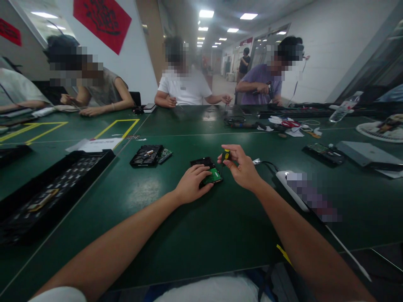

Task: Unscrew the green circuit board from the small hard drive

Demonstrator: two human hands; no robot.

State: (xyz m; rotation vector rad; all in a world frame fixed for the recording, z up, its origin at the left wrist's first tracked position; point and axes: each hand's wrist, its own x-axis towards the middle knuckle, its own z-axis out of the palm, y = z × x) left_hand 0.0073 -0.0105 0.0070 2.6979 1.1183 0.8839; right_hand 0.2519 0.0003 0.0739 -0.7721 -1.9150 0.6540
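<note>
On the green table in front of me lies a hard drive [215, 176] with a black casing and a green circuit board facing up. My left hand [192, 183] grips it from the left, fingers over its top and thumb along the near edge, covering part of it. Above the drive's right side, my right hand [244, 170] pinches a small screwdriver [226, 155] with a yellow and black handle. The screwdriver is upright, its thin shaft pointing down at the board's right edge. Whether the tip sits in a screw is too small to tell.
Left of the drive lie a black drive casing [146, 155] and a loose circuit board [165, 156]. A long black tray [59, 184] stands further left. At right are a white power strip [291, 191], a grey box [368, 154] and a bottle [345, 107]. Several people sit opposite.
</note>
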